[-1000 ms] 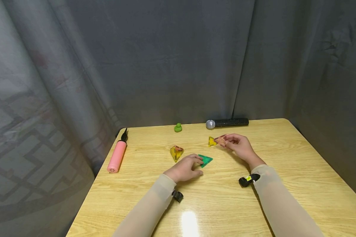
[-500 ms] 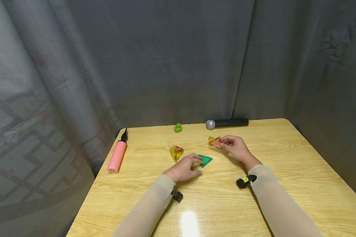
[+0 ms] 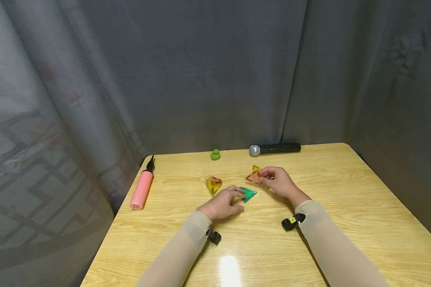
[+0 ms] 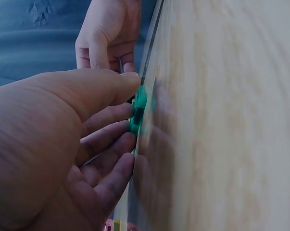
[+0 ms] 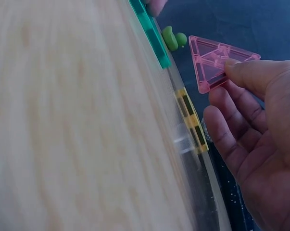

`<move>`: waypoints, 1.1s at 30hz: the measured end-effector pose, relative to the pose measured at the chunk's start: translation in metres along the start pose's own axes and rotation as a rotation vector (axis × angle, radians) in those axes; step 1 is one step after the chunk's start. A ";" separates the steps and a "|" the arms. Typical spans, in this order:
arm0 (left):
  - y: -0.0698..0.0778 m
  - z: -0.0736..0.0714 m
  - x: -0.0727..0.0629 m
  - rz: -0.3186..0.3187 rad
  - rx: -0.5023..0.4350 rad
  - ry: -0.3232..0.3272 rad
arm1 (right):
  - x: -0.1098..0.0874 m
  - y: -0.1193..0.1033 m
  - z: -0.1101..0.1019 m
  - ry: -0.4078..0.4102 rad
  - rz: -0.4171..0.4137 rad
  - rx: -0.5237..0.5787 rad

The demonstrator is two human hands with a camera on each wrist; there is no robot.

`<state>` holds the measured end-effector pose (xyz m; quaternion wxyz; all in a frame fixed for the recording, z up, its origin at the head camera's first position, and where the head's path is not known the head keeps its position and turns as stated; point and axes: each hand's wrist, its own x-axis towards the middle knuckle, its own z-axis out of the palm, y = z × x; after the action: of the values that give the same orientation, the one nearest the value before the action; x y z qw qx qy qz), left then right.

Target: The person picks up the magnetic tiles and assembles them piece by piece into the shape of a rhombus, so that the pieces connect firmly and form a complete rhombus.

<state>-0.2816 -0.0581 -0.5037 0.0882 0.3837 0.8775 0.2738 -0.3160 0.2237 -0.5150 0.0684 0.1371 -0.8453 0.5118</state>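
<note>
While my right hand (image 3: 278, 182) pinches the pink triangle (image 5: 213, 61) by one edge — thumb against fingers, near the yellow piece (image 3: 256, 168) — my left hand (image 3: 222, 204), relaxed, touches the green triangle (image 3: 250, 194); a light, steady pinch seems best.

Held a see-through pink triangular tile (image 5: 209, 58) tilted above the table (image 3: 262, 251); touched a translucent green triangular tile (image 3: 249, 194) lying on it.

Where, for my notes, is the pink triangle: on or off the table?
Off the table: the right wrist view shows the right hand pinching the pink triangle above it.
</note>
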 end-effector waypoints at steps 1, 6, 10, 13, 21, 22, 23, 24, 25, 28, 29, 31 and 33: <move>0.000 0.000 0.000 0.001 -0.002 -0.001 | 0.000 0.000 0.001 -0.004 0.003 -0.001; -0.001 0.001 0.000 -0.005 -0.017 -0.002 | -0.001 -0.004 0.007 -0.047 0.017 -0.008; -0.002 0.001 0.000 -0.011 -0.029 -0.003 | -0.003 -0.007 0.010 -0.063 0.009 -0.010; -0.003 0.002 0.001 -0.011 -0.032 -0.002 | -0.003 -0.008 0.011 -0.065 0.008 0.000; -0.003 0.001 0.001 -0.020 -0.038 -0.012 | -0.004 -0.010 0.014 -0.094 -0.005 0.001; -0.003 0.001 0.001 -0.021 -0.040 -0.014 | -0.004 -0.011 0.015 -0.097 -0.006 0.000; -0.003 0.001 0.001 -0.021 -0.041 -0.014 | -0.005 -0.011 0.015 -0.101 -0.008 0.000; -0.003 0.001 0.001 -0.022 -0.043 -0.014 | -0.005 -0.011 0.015 -0.104 -0.006 0.000; -0.003 0.001 0.001 -0.021 -0.045 -0.015 | -0.005 -0.011 0.016 -0.107 -0.006 -0.002; -0.003 0.001 0.001 -0.016 -0.047 -0.013 | -0.005 -0.012 0.016 -0.112 -0.001 -0.011; -0.003 0.001 0.001 -0.014 -0.048 -0.012 | -0.005 -0.012 0.017 -0.115 0.000 -0.010; -0.003 0.001 0.001 -0.013 -0.048 -0.012 | -0.005 -0.011 0.017 -0.122 0.005 -0.004; -0.003 0.001 0.001 -0.012 -0.047 -0.011 | -0.005 -0.010 0.017 -0.127 0.003 -0.007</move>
<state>-0.2840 -0.0591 -0.5062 0.1038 0.3776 0.8728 0.2915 -0.3078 0.2045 -0.5155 0.0141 0.1678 -0.8500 0.4992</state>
